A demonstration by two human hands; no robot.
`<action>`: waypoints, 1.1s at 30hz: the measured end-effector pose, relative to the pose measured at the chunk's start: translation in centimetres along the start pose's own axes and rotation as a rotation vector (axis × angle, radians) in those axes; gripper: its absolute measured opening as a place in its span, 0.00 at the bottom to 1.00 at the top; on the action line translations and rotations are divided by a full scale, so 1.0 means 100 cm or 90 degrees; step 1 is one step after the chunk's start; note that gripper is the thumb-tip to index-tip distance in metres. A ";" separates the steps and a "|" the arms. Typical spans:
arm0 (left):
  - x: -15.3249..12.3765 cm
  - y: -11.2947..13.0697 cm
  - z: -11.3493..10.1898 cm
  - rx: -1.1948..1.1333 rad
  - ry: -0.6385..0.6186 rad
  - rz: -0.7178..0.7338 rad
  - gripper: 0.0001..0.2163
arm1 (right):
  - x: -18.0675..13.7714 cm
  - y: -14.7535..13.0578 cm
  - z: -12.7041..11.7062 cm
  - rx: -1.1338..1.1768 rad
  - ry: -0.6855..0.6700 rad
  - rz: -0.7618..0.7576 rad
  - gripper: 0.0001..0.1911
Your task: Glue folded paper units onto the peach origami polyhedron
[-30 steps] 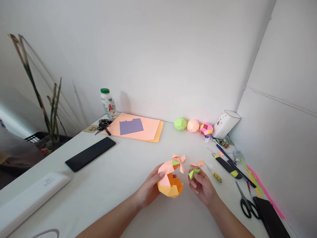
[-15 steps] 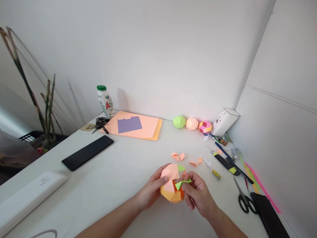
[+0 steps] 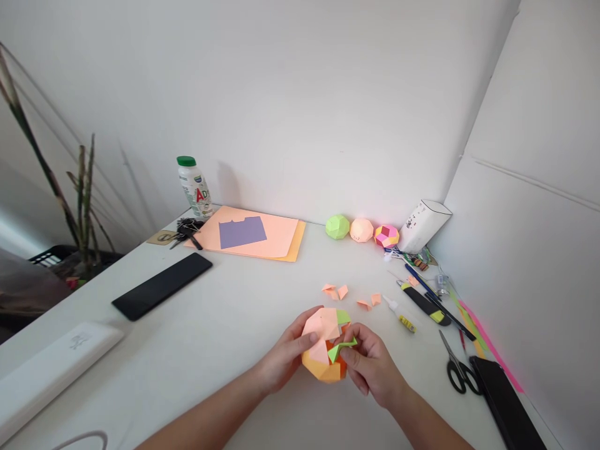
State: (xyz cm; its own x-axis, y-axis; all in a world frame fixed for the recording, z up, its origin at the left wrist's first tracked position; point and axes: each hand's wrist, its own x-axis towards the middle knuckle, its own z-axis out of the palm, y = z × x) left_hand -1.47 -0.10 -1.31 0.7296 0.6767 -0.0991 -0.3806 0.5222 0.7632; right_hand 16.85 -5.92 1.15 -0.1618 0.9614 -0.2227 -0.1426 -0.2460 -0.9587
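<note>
My left hand (image 3: 287, 353) grips a faceted paper ball (image 3: 322, 325) from its left side, thumb on a peach face. The ball has peach faces on top, orange ones below, a green patch at the upper right and a gap on its right side. Between the thumb and fingers of my right hand (image 3: 370, 362) is a folded green paper piece (image 3: 341, 350), held at that gap. Whether the piece touches the ball's edge I cannot tell. Small folded peach paper pieces (image 3: 330, 291) lie on the table just beyond the ball.
A glue tube (image 3: 404, 320), a utility knife (image 3: 425, 304) and scissors (image 3: 457, 369) lie to the right. Three finished paper balls (image 3: 361, 230) stand by the wall. Paper sheets (image 3: 281, 240), a bottle (image 3: 194, 187), keys (image 3: 188, 230) and a black slab (image 3: 162, 287) are on the left.
The view has shifted slightly. My right hand has brought the green piece a little closer to the ball's gap; my left hand keeps its grip.
</note>
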 end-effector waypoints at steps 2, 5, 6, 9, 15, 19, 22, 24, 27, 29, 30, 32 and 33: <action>0.000 0.000 0.000 0.004 -0.001 0.002 0.27 | 0.000 0.000 0.001 0.000 0.001 0.009 0.14; -0.001 -0.001 0.000 0.011 0.001 0.006 0.28 | 0.001 0.000 0.001 -0.007 0.006 0.029 0.14; -0.001 -0.001 0.000 0.012 0.003 0.009 0.28 | 0.000 0.000 0.001 -0.010 0.008 0.036 0.14; -0.002 -0.001 -0.001 0.014 0.003 0.016 0.28 | -0.001 -0.002 0.002 -0.005 0.008 0.056 0.13; -0.001 -0.001 -0.001 0.023 -0.001 0.017 0.30 | -0.002 -0.004 0.004 0.031 -0.009 0.064 0.14; -0.002 -0.001 -0.001 0.029 0.003 0.013 0.29 | -0.001 -0.002 0.002 -0.015 0.005 0.065 0.14; -0.002 -0.001 -0.001 0.041 0.009 0.008 0.29 | -0.001 0.000 0.002 -0.054 0.016 0.055 0.14; -0.002 -0.001 0.000 0.048 0.015 0.003 0.28 | -0.002 0.000 0.002 -0.068 0.020 0.048 0.14; -0.003 -0.001 0.000 0.053 0.023 0.001 0.29 | -0.004 -0.001 0.002 -0.068 0.024 0.047 0.13; -0.003 -0.001 0.001 0.061 0.029 0.004 0.29 | -0.004 -0.002 0.002 -0.056 0.024 0.050 0.13; -0.003 -0.001 0.001 0.066 0.032 0.008 0.30 | -0.004 -0.003 0.002 -0.046 0.020 0.052 0.13; -0.004 -0.001 0.001 0.076 0.040 0.018 0.30 | -0.003 -0.003 0.002 -0.015 0.010 0.056 0.13; -0.004 -0.001 0.001 0.081 0.044 0.022 0.30 | -0.003 -0.003 0.003 0.002 0.006 0.059 0.13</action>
State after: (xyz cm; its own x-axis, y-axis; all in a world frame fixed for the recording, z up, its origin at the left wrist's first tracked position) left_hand -1.66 -0.46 -1.30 0.6751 0.7293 -0.1112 -0.3267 0.4307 0.8413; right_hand 16.66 -6.16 1.53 -0.1647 0.9356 -0.3123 -0.1300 -0.3344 -0.9334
